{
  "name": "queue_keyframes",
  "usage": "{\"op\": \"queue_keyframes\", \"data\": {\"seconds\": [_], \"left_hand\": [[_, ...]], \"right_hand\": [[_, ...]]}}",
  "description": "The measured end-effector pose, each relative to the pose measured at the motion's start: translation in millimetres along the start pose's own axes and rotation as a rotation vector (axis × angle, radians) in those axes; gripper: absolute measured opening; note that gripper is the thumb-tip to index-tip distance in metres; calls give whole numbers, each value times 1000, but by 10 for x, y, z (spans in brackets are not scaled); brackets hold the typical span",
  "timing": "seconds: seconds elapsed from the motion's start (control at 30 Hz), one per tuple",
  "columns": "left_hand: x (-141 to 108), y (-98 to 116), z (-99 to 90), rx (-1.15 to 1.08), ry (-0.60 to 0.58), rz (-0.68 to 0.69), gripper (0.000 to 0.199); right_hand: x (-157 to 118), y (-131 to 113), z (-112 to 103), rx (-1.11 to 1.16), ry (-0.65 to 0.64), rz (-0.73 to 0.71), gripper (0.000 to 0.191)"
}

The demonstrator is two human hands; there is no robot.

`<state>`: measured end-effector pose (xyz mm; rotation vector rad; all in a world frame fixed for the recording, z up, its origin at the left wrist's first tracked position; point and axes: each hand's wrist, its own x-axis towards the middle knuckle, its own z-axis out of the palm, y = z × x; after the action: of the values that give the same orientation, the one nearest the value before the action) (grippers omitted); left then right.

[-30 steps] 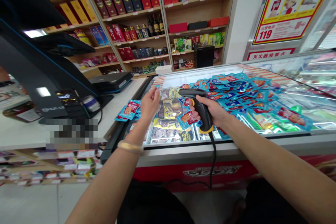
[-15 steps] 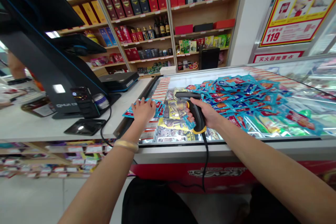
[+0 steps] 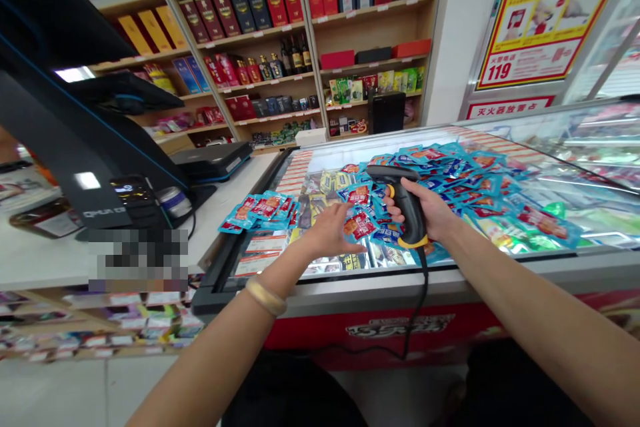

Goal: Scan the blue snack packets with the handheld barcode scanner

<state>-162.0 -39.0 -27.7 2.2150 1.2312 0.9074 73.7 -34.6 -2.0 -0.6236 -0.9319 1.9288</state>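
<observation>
My right hand (image 3: 430,207) is wrapped round a black and yellow corded barcode scanner (image 3: 411,207), held above the glass freezer top (image 3: 280,265). My left hand (image 3: 333,230) has its fingers apart beside a few blue and red packets (image 3: 359,221), just left of the scanner; nothing shows gripped in it. Behind and right of the scanner lies a large pile of the same packets (image 3: 450,170). A smaller group of packets (image 3: 265,208) rests on the freezer's left end.
On the left, a white counter (image 3: 215,213) carries a dark checkout terminal (image 3: 115,167), a black flat device (image 3: 213,160) and a small can (image 3: 175,203). The scanner's cable (image 3: 410,320) hangs down the freezer front. Shelves (image 3: 280,33) of boxes and bottles stand behind.
My left hand has left the small packet group and moved right, to packets near the scanner. My right hand has moved slightly right with the scanner. The view has shifted.
</observation>
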Motion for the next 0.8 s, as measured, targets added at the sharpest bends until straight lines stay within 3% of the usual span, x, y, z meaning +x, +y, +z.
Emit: {"op": "queue_keyframes", "data": {"seconds": [0.2,0.37,0.47,0.8], "left_hand": [[34,-45,12,-218,65,-75,65],[67,-94,-43,-726,234,-330,43],[89,-118,-75,-961,237,-414,42],[85,-95,-113,-1102,219,-392,42]], "right_hand": [[-52,37,40,5,9,11,24],[-42,75,66,6,18,25,24],[-33,86,62,-18,2,28,24],[-47,127,113,-35,-65,119,24]]}}
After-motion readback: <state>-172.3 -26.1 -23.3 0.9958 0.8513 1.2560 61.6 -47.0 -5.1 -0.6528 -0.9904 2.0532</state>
